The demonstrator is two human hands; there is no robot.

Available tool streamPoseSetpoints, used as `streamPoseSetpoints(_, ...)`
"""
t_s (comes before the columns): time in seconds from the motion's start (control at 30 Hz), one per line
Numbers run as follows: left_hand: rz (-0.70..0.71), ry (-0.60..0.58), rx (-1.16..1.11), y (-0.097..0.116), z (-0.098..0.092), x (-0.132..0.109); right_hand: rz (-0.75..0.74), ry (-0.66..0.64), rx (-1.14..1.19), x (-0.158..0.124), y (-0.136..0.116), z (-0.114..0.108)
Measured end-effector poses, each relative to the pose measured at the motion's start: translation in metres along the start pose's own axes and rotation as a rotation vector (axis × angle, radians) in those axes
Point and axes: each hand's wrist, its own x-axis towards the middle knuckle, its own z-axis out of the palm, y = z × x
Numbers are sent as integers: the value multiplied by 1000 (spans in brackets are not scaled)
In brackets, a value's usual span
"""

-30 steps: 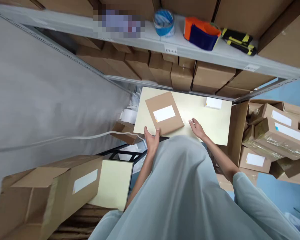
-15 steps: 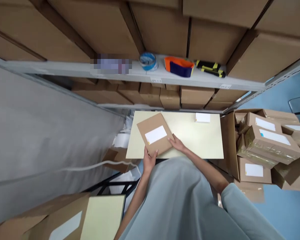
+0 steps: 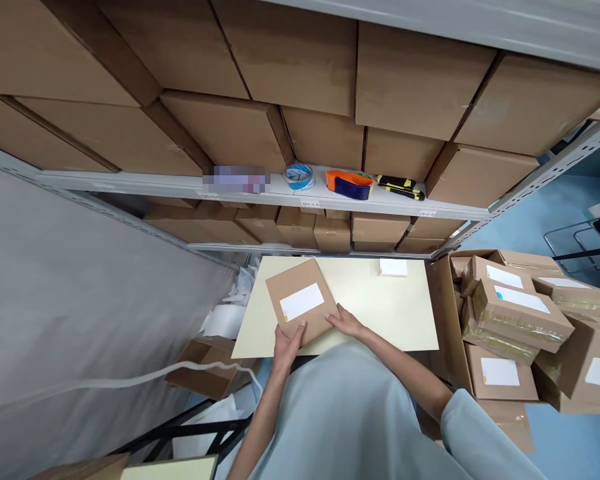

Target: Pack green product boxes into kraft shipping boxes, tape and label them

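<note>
A flat brown cardboard box (image 3: 280, 280) with a white label (image 3: 302, 302) on top is held at a slant over the left part of the pale table (image 3: 380, 313). My left hand (image 3: 289, 347) grips its near edge, thumb on top and fingers hidden underneath. At the box's right edge, my right hand (image 3: 346, 321) holds on with the thumb on top. A small stack of white labels (image 3: 393, 267) lies near the table's back edge, right of the box.
Grey shelving (image 3: 180, 183) full of cartons rises behind the table. On its ledge sit a roll of blue tape (image 3: 299, 176), an orange and navy strap (image 3: 350, 184) and black-yellow cutters (image 3: 401, 187). A big carton (image 3: 450, 320) of labelled parcels stands right. A white cable (image 3: 130, 383) hangs left.
The view has tilted upward, so shelf, table and box appear lower in the picture. Both hands keep hold of the box, whose slant is nearly the same.
</note>
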Motion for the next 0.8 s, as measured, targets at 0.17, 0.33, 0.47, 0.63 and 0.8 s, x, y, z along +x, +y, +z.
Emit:
streamPoseSetpoints(0.17, -47, -12, -91, 5, 4, -10, -9, -25, 29, 1, 1, -2)
streamPoseSetpoints(0.33, -143, -70, -128, -5, 1, -25, -22, -20, 48, -10, 6, -5)
streamPoseSetpoints(0.47, -114, -98, -133, -2, -2, -37, -181, -79, 22, -26, -1, -13)
streamPoseSetpoints(0.63, 168, -77, -149, 40, -9, -57, -394, 100, -17, -59, -37, -18)
streamPoseSetpoints(0.8, 345, 160, -2, 90, -3, -71, -290, 424, -93, -89, -85, -19)
